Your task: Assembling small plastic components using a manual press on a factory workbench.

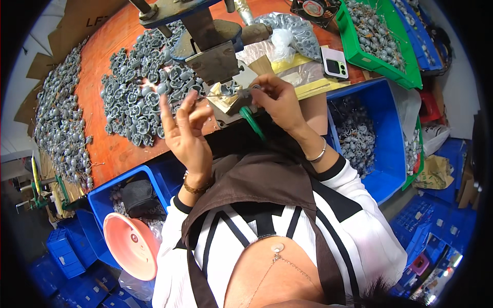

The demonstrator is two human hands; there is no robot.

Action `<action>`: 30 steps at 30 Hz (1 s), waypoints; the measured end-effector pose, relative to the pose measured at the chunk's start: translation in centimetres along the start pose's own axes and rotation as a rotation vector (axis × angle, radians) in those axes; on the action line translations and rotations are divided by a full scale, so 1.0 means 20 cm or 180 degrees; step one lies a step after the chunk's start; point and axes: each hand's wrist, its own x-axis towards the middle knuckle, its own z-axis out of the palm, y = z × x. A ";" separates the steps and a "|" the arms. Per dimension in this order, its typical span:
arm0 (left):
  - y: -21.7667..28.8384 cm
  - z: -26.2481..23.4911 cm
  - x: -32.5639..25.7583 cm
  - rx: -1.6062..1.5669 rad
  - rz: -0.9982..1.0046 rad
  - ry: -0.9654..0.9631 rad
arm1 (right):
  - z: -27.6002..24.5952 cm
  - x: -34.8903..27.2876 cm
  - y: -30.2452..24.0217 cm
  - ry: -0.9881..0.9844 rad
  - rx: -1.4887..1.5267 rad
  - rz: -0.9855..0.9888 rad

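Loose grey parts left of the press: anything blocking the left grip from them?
Nothing visible. The left grip is at the near right side of the loose grey parts, overlapping them in view; contact can't be told. The press stands right of them, not between.

Passage: orange tabletop (94, 113) between the left pile (59, 113) and the middle pile (134, 110). Obstruction: metal press (214, 62) (head overhanging), right of the middle pile.
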 end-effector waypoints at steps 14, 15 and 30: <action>-0.15 -0.07 0.10 0.2931 0.0705 -0.1101 | 0.12 0.04 0.01 0.0005 -0.2254 -0.1481; -0.15 -0.06 0.11 0.3025 0.0648 -0.1105 | 0.12 0.04 0.01 0.0014 -0.2259 -0.1476; -0.09 -0.04 0.20 0.3252 0.0623 -0.1508 | -0.07 0.86 -0.38 -0.0959 0.1031 -0.0161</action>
